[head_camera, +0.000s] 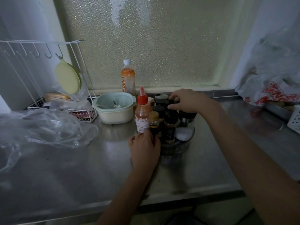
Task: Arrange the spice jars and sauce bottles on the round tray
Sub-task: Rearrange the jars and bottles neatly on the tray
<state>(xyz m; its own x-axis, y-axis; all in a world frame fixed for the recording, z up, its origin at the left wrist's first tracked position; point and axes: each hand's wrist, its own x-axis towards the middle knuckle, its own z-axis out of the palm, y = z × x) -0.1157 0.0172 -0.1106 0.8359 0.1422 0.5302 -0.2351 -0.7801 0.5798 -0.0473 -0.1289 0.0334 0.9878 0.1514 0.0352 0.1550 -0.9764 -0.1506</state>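
A round clear tray (177, 147) stands on the steel counter, packed with several dark-capped spice jars (170, 127) and bottles. A red-capped sauce bottle (142, 111) stands at its left edge, beside a small yellow-capped dark bottle (153, 121). A jar of white powder (184, 133) sits at the tray's right front. My left hand (144, 148) grips the base of the red-capped sauce bottle at the tray's left rim. My right hand (186, 100) reaches over the back of the tray, fingers closed on the black cap of a jar (172, 102).
A pale green bowl with strainer (115, 108) stands left of the tray. An orange drink bottle (128, 77) is by the frosted window. A white wire rack (40, 70) and clear plastic bag (40, 127) fill the left; printed bags (272, 93) the right.
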